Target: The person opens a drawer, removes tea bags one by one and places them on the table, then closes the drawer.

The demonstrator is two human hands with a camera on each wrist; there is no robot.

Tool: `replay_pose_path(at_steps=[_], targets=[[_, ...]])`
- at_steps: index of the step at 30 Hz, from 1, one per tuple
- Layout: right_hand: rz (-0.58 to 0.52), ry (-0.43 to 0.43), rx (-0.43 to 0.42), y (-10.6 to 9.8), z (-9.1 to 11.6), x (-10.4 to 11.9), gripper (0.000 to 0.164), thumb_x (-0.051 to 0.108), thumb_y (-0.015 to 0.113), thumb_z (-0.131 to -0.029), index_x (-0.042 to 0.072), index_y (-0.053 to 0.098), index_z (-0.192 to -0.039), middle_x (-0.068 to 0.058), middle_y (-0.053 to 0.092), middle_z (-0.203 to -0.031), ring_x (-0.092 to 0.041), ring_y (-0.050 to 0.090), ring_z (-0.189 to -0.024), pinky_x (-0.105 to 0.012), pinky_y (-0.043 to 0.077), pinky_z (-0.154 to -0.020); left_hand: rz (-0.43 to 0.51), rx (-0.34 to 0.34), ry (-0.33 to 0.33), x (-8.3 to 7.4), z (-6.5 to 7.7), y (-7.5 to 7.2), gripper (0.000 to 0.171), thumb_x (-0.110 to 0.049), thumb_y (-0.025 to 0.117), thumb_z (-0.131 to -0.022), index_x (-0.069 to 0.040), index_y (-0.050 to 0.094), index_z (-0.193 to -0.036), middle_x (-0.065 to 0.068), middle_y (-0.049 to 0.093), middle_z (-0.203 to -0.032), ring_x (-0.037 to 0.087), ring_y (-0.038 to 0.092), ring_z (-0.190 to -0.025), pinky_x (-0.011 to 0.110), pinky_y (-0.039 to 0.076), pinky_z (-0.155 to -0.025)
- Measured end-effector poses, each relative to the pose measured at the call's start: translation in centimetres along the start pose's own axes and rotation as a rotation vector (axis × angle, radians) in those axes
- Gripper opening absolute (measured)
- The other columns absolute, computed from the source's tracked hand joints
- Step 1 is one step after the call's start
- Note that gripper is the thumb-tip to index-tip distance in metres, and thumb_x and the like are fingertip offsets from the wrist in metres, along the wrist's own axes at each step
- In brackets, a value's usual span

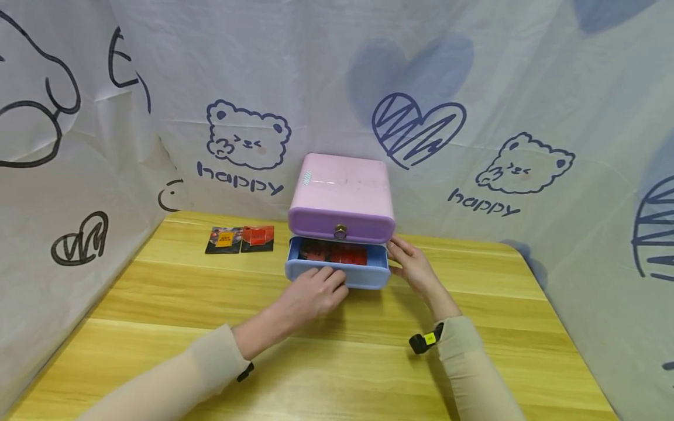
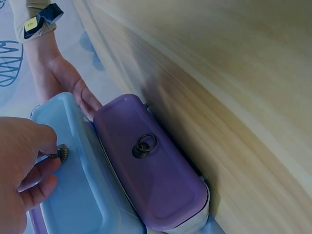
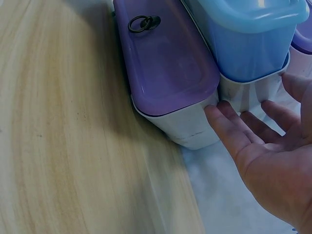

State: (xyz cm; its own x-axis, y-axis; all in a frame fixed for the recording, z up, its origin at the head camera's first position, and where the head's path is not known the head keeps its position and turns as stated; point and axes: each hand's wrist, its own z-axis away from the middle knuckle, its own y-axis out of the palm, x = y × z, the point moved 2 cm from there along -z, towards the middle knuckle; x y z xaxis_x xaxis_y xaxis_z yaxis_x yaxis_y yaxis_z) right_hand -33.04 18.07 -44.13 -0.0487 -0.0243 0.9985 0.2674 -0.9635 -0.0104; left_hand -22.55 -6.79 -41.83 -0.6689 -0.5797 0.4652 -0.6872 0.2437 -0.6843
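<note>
A small drawer cabinet (image 1: 344, 181) with a pink top stands against the back cloth. Its middle blue drawer (image 1: 368, 278) is pulled out, and red-and-dark flat packets (image 1: 348, 255) lie inside. My left hand (image 1: 316, 294) is at the drawer's front; in the left wrist view its thumb and finger pinch the metal ring pull (image 2: 62, 153). With fingers extended, my right hand (image 1: 418, 272) touches the cabinet's right side, beside the white casing (image 3: 248, 92). The top purple drawer (image 1: 316, 225) and the lower purple drawer (image 2: 151, 180) are closed.
Two flat packets lie on the wooden table (image 1: 184, 304) left of the cabinet: a black one with a yellow patch (image 1: 224, 240) and a red one (image 1: 257, 238). Printed cloth (image 1: 316, 70) hangs behind and along both sides.
</note>
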Motion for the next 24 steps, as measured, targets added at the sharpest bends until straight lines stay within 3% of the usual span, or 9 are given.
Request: replay_pose_path(at_steps=[3,9,17,24], targets=[[-0.005,-0.001,0.001,0.0,0.0,0.0,0.056,0.022,0.047,-0.112,0.001,0.032,-0.161,-0.021,0.034,-0.164,-0.039,0.041,-0.144,-0.057,0.040,-0.116,-0.002,-0.005,0.006,-0.3,0.1,-0.4,0.017,-0.001,0.058,-0.097,-0.011,0.071,-0.095,0.005,0.067,-0.099,0.021,0.063,-0.084,0.027,0.056,-0.069],[0.004,0.007,-0.011,-0.1,-0.1,-0.1,0.056,0.024,0.047,-0.111,0.002,0.033,-0.161,-0.020,0.034,-0.165,-0.040,0.040,-0.145,-0.057,0.040,-0.116,0.012,-0.002,0.003,-0.9,0.2,-0.9,0.028,0.000,0.046,-0.101,-0.011,0.072,-0.095,0.005,0.068,-0.100,0.022,0.065,-0.085,0.027,0.057,-0.069],[0.019,0.004,-0.011,-0.1,-0.1,-0.1,0.056,0.025,0.048,-0.111,0.003,0.035,-0.161,-0.019,0.036,-0.164,-0.040,0.042,-0.145,-0.052,0.044,-0.113,0.020,0.015,0.009,-1.7,0.7,-1.6,0.015,-0.006,0.059,-0.098,-0.011,0.073,-0.096,0.005,0.070,-0.102,0.020,0.068,-0.089,0.027,0.059,-0.072],[0.028,0.003,-0.012,-0.1,-0.1,-0.1,0.057,0.026,0.048,-0.111,0.003,0.034,-0.161,-0.019,0.035,-0.165,-0.040,0.042,-0.145,-0.051,0.045,-0.113,0.040,0.018,0.020,-2.4,1.0,-2.3,0.016,-0.003,0.060,-0.093,-0.011,0.074,-0.098,0.005,0.071,-0.104,0.019,0.069,-0.091,0.027,0.060,-0.076]])
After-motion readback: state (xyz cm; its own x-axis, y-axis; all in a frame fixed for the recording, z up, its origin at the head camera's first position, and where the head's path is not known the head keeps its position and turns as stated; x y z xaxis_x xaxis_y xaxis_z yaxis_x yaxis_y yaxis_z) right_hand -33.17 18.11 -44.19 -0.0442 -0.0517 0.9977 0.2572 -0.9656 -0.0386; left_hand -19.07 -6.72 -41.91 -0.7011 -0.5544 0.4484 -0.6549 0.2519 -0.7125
